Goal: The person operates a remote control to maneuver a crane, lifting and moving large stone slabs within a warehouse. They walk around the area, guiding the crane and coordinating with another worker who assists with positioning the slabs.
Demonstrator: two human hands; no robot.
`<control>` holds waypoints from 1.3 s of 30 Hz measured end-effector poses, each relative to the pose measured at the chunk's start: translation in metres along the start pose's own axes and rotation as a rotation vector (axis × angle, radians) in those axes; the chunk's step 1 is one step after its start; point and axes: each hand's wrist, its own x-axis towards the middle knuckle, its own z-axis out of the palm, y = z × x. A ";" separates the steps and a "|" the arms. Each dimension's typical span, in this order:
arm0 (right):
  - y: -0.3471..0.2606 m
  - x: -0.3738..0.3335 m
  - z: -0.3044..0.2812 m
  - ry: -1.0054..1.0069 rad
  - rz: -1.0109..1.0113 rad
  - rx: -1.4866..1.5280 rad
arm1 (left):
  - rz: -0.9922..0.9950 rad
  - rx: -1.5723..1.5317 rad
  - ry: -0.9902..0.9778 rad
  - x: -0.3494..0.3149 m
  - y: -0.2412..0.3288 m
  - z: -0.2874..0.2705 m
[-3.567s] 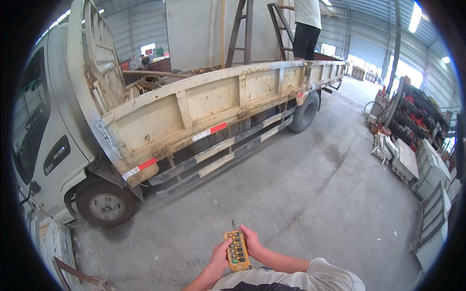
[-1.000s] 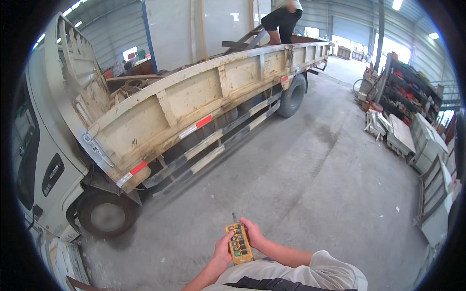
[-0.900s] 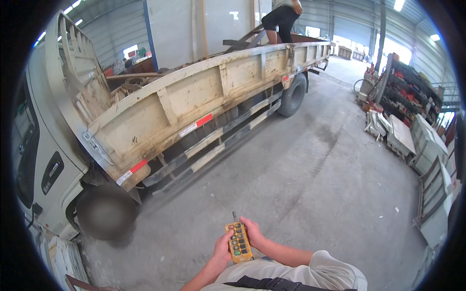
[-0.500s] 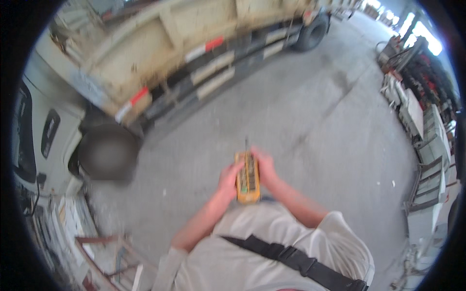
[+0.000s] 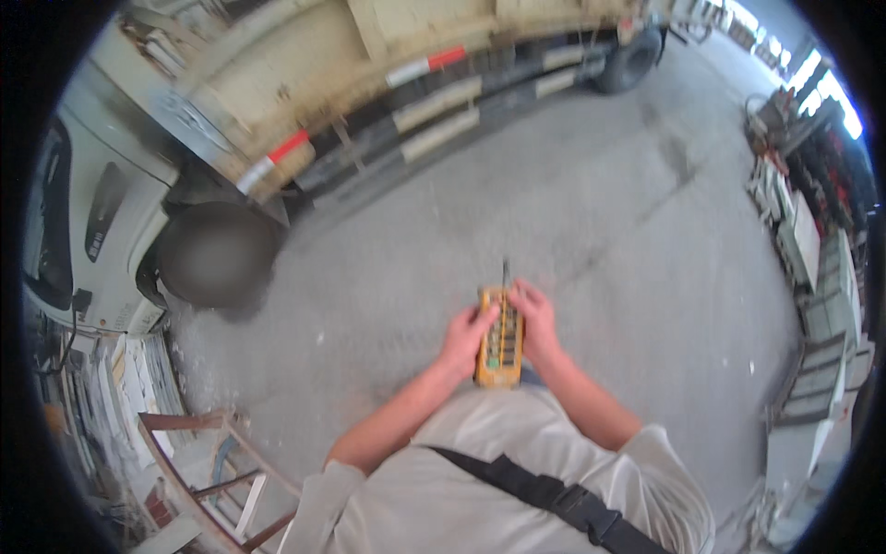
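A yellow remote control (image 5: 499, 371) with two rows of dark buttons and a short black antenna is held upright in front of my waist. My left hand (image 5: 463, 340) wraps its left side, the thumb lying over the upper buttons. On the other side, my right hand (image 5: 537, 319) grips the upper right edge, its fingers near the antenna's base. A green button shows low on the left of the keypad. The back of the remote and the fingers behind it are hidden.
A beige truck bed (image 5: 332, 74) spans the far side, with a front wheel (image 5: 218, 254) at left and a rear wheel (image 5: 631, 63) farther off. White metal frames (image 5: 817, 379) line the right. A brown frame (image 5: 185, 423) and stacked panels (image 5: 143, 374) stand at near left.
The remote and both hands sit slightly farther right in view. My right fingers have closed in toward the top of the remote. The whole scene has shifted a little with my head.
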 end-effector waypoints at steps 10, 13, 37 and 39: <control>0.000 -0.008 0.003 -0.005 0.148 0.014 | -0.039 -0.010 0.001 -0.015 -0.004 -0.007; -0.003 -0.013 0.007 -0.053 0.177 0.048 | -0.068 0.028 -0.065 -0.022 -0.009 -0.013; 0.001 0.000 0.006 -0.075 0.129 0.103 | -0.050 0.068 -0.110 -0.016 -0.009 -0.016; 0.003 0.002 0.005 -0.068 0.120 0.098 | -0.052 0.059 -0.108 -0.016 -0.009 -0.015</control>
